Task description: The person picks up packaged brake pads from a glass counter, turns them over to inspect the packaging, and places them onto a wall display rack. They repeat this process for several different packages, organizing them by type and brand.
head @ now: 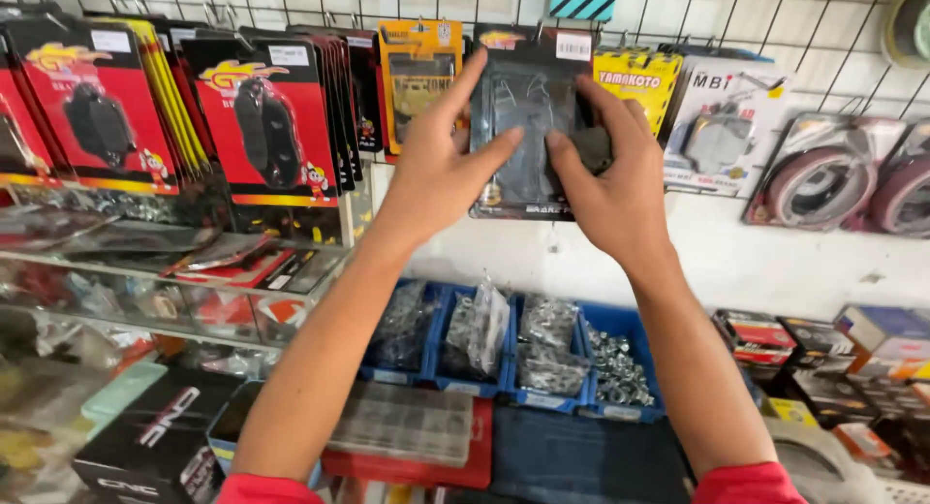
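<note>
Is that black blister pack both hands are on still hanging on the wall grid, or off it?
Cannot tell: both hands, left hand and right hand, cover the black blister pack; its hook is not visible.

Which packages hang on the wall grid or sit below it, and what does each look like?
Dark blister pack: centre, held by left hand and right hand.
Red-and-black blister packs: left, in rows.
Orange pack: behind left hand.
Yellow pack: right of centre.
White pack: further right.
Clear packs holding rings: far right.
Blue bins: below, holding bagged hardware.
</note>
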